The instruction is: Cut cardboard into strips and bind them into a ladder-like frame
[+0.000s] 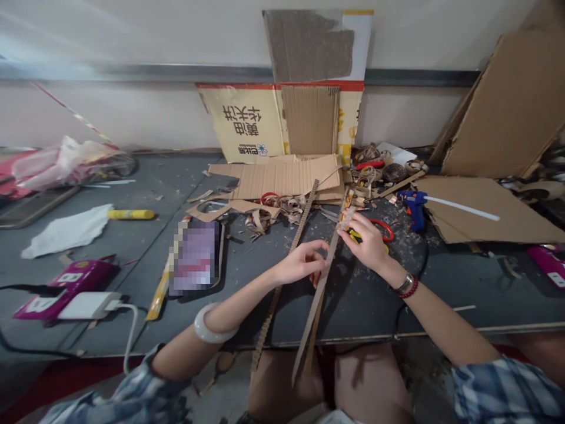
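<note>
My left hand pinches the middle of a long, thin cardboard strip that hangs over the dark table's front edge toward my lap. My right hand grips the same strip higher up, fingers curled round its upper end. A second strip, corrugated, lies diagonally just left of my left hand and also droops past the edge. Yellow-handled scissors sit partly hidden under my right hand.
A blue glue gun lies right of my hands beside flat cardboard sheets. Cut cardboard and scraps pile behind. A phone, white charger, pink boxes, yellow tube and white cloth lie left.
</note>
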`<state>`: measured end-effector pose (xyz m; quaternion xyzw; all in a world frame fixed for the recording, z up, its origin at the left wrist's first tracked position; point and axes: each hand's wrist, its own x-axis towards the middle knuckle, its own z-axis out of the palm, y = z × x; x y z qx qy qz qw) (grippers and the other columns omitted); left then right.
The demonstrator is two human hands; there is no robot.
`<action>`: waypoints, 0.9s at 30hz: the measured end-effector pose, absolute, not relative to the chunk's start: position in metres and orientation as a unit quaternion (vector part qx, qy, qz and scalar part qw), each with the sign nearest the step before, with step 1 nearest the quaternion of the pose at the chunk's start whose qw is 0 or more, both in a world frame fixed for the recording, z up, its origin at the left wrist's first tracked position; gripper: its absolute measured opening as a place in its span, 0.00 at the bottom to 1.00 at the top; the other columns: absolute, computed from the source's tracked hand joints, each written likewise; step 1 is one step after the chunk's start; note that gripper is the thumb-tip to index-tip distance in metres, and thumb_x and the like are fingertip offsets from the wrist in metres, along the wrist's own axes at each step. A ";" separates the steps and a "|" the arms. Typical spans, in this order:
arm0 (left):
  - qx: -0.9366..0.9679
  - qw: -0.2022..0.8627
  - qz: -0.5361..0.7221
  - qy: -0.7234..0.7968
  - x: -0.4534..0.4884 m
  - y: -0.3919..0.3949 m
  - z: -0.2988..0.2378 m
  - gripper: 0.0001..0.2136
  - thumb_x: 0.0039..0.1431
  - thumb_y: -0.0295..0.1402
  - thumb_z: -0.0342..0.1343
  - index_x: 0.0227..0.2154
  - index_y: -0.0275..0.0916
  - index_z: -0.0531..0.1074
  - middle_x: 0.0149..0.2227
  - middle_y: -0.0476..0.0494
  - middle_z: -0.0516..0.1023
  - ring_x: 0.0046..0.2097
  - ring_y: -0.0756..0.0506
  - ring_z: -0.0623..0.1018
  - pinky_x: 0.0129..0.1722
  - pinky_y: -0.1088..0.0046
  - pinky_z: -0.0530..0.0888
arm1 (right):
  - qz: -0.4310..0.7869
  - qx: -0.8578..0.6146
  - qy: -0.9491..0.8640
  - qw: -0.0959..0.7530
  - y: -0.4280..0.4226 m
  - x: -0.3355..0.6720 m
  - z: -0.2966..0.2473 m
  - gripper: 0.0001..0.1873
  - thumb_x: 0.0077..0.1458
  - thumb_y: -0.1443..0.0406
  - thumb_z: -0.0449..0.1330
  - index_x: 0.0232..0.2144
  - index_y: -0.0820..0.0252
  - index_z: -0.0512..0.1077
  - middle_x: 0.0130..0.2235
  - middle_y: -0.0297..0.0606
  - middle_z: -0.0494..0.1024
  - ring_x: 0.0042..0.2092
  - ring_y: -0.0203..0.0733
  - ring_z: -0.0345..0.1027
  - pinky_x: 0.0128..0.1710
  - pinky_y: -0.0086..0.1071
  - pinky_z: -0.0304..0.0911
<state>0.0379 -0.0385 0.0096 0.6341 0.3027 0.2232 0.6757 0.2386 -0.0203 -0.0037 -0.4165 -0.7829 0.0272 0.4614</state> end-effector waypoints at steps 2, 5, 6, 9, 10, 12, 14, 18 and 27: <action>0.630 0.686 0.210 0.298 0.037 -0.039 0.010 0.11 0.54 0.35 0.54 0.35 0.37 0.60 0.17 0.56 0.70 0.17 0.53 0.71 0.17 0.81 0.66 | 0.029 -0.409 -0.786 0.463 -0.021 0.237 -0.007 0.06 0.56 0.64 0.54 0.34 0.57 0.69 0.45 0.43 0.72 0.48 0.44 0.65 0.48 0.40 0.64; 0.626 0.695 0.197 0.294 0.038 -0.040 0.011 0.12 0.53 0.36 0.55 0.36 0.37 0.60 0.18 0.55 0.70 0.17 0.52 0.72 0.16 0.81 0.65 | 0.044 -0.392 -0.798 0.455 -0.025 0.233 -0.008 0.05 0.56 0.65 0.53 0.33 0.57 0.69 0.44 0.42 0.72 0.48 0.43 0.66 0.48 0.40 0.65; 0.626 0.697 0.194 0.293 0.038 -0.040 0.011 0.13 0.53 0.37 0.55 0.36 0.37 0.60 0.19 0.55 0.70 0.17 0.52 0.73 0.16 0.81 0.65 | 0.050 -0.384 -0.805 0.450 -0.027 0.232 -0.007 0.06 0.57 0.65 0.52 0.33 0.57 0.69 0.44 0.42 0.72 0.48 0.43 0.66 0.48 0.40 0.65; 0.625 0.691 0.204 0.301 0.040 -0.039 0.012 0.14 0.55 0.39 0.53 0.39 0.36 0.60 0.19 0.54 0.70 0.17 0.52 0.73 0.15 0.82 0.65 | 0.066 -0.358 -0.823 0.436 -0.033 0.227 -0.005 0.06 0.57 0.67 0.51 0.32 0.58 0.68 0.43 0.42 0.73 0.48 0.42 0.66 0.47 0.39 0.65; 0.625 0.686 0.212 0.307 0.041 -0.039 0.011 0.15 0.55 0.40 0.52 0.40 0.36 0.60 0.19 0.55 0.70 0.17 0.52 0.73 0.15 0.82 0.65 | 0.069 -0.352 -0.829 0.430 -0.034 0.226 -0.005 0.06 0.57 0.67 0.51 0.31 0.58 0.68 0.43 0.42 0.73 0.47 0.42 0.66 0.47 0.39 0.66; 0.623 0.678 0.225 0.318 0.042 -0.038 0.011 0.16 0.56 0.41 0.51 0.42 0.36 0.59 0.17 0.56 0.68 0.17 0.52 0.73 0.15 0.82 0.66 | 0.068 -0.343 -0.836 0.424 -0.036 0.224 -0.005 0.05 0.57 0.68 0.51 0.31 0.58 0.67 0.42 0.42 0.74 0.47 0.42 0.67 0.46 0.39 0.66; 0.625 0.676 0.224 0.321 0.042 -0.037 0.010 0.16 0.56 0.40 0.52 0.42 0.36 0.59 0.15 0.57 0.67 0.15 0.52 0.72 0.15 0.82 0.66 | 0.068 -0.345 -0.832 0.428 -0.037 0.223 -0.006 0.05 0.57 0.68 0.51 0.31 0.58 0.67 0.40 0.42 0.74 0.46 0.42 0.67 0.46 0.39 0.66; 0.623 0.687 0.197 0.316 0.040 -0.038 0.011 0.18 0.54 0.38 0.54 0.44 0.35 0.59 0.16 0.57 0.68 0.13 0.54 0.69 0.12 0.83 0.65 | 0.123 -0.393 -0.774 0.481 -0.035 0.225 -0.006 0.04 0.58 0.66 0.51 0.32 0.58 0.66 0.39 0.42 0.75 0.43 0.43 0.70 0.43 0.38 0.68; 0.656 0.675 0.168 0.293 0.037 -0.041 0.014 0.16 0.54 0.33 0.52 0.45 0.33 0.65 0.13 0.58 0.64 0.12 0.55 0.65 0.12 0.84 0.65 | 0.206 -0.426 -0.564 0.677 -0.009 0.247 0.001 0.06 0.60 0.61 0.46 0.37 0.56 0.58 0.39 0.41 0.73 0.37 0.39 0.73 0.36 0.34 0.71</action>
